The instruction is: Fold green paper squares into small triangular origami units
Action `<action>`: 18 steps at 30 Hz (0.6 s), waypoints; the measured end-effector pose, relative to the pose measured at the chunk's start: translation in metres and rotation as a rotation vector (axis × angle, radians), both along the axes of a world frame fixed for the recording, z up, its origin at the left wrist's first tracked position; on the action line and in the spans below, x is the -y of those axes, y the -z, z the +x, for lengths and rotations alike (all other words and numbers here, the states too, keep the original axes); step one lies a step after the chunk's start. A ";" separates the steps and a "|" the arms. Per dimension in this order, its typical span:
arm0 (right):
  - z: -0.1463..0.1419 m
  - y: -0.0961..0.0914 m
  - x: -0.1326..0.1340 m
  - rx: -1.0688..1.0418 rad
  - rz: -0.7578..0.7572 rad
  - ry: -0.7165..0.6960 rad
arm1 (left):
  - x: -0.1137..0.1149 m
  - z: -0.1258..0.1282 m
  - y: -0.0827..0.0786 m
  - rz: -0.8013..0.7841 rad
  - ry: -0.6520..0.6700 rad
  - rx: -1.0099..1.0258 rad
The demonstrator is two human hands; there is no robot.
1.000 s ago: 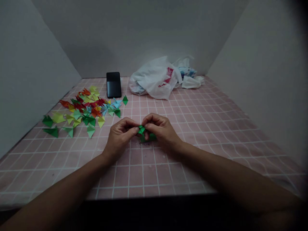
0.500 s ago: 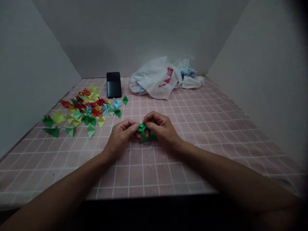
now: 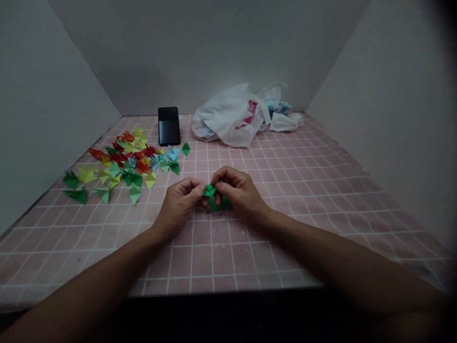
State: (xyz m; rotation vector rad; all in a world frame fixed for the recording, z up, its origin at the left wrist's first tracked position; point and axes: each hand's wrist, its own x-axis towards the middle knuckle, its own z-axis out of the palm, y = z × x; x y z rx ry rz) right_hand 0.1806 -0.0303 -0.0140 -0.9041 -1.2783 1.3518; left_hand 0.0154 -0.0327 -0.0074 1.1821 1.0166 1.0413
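Paper pile: folded pieces [image 3: 134, 178] in green, yellow, red, orange and blue lie loosely at left, probably set aside so your near middle stays free for handwork.
Phone: the black phone [image 3: 169, 126] sits far left of centre, beyond your reach of work, likely to keep it out of the way.
Left hand: your left hand [image 3: 181, 197] pinches the left edge of the small piece, apparently to steady it.
Small piece: the green folded paper [image 3: 210, 190] is at near centre, between your fingertips, its creased face visible.
Lower paper: more green paper [image 3: 219, 205] shows just below; you can't tell whether it's separate.
Bag: a white plastic bag [image 3: 228, 116] slumps at far centre.
Right hand: your right hand [image 3: 241, 193] grips the opposite edge, perhaps to control the fold.
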 end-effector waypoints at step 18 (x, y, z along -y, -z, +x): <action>0.002 0.000 -0.001 0.004 0.020 -0.073 | 0.002 0.000 -0.004 0.043 -0.015 -0.045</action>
